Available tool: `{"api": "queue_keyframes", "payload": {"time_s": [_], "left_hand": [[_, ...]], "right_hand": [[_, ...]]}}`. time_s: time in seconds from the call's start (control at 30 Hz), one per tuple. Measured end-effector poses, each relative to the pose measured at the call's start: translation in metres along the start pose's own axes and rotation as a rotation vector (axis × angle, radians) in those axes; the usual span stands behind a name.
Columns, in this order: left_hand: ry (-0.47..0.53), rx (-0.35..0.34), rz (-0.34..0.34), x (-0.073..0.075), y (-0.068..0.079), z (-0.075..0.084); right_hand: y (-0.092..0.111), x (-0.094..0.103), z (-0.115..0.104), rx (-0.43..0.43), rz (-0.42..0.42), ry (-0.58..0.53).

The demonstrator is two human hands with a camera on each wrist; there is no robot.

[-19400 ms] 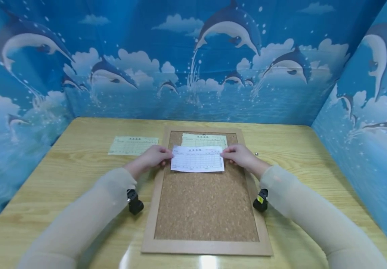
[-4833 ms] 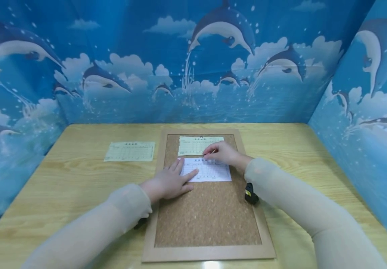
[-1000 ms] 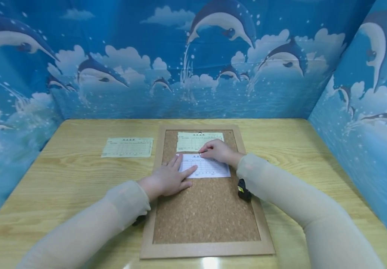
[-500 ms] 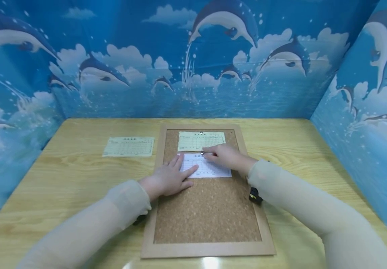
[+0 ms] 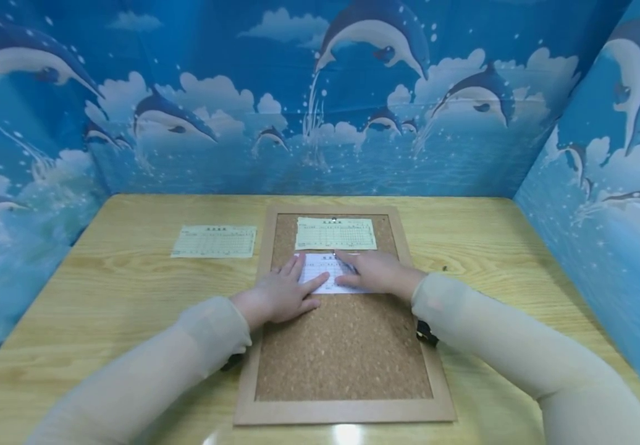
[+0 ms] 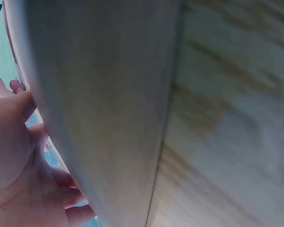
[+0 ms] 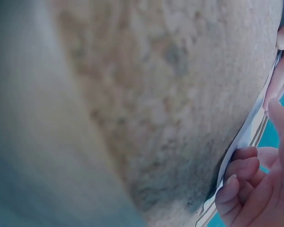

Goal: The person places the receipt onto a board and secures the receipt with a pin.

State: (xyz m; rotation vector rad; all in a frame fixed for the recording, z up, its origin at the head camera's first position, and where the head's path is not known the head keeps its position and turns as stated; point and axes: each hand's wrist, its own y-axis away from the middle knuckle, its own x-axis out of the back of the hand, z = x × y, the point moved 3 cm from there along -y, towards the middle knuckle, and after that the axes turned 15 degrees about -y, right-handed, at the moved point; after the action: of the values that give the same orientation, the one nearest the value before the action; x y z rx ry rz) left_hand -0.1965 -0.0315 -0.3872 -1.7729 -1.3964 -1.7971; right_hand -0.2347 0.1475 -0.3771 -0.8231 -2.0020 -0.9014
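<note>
A white printed form (image 5: pixel 320 285) lies on the cork board (image 5: pixel 342 352), just below a pale green form (image 5: pixel 335 235). My left hand (image 5: pixel 278 295) rests on the white form's left part, fingers spread. My right hand (image 5: pixel 378 272) covers its right part, with the index fingertip right at a small pushpin (image 5: pixel 334 253) on the top edge. The thumb is stretched out lower on the paper. In the right wrist view the right hand's other fingers (image 7: pixel 241 170) are loosely bent near the paper's edge. The left wrist view shows the left hand (image 6: pixel 28 161) beside the board's frame (image 6: pixel 99 113).
Another pushpin (image 5: pixel 333 219) is at the top of the green form. A second green form (image 5: pixel 214 241) lies on the wooden table (image 5: pixel 147 284) left of the board. A small dark object (image 5: pixel 445 268) lies to the right. A dolphin-print curtain (image 5: pixel 231 154) surrounds the table.
Both hands earlier held the white form by its sides; it now lies on the board. The right hand has gone from pinching the pushpin to touching it with the index finger. The left hand stays.
</note>
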Motion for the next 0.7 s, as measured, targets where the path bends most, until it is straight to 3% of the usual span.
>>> {"api": "queue_keyframes", "payload": {"time_s": [0.7], "left_hand": [[-0.042,-0.012,0.038,0.0014,0.0019,-0.0021]], "right_hand": [[0.0015,-0.0005,-0.0029,-0.014,-0.026,0.029]]}}
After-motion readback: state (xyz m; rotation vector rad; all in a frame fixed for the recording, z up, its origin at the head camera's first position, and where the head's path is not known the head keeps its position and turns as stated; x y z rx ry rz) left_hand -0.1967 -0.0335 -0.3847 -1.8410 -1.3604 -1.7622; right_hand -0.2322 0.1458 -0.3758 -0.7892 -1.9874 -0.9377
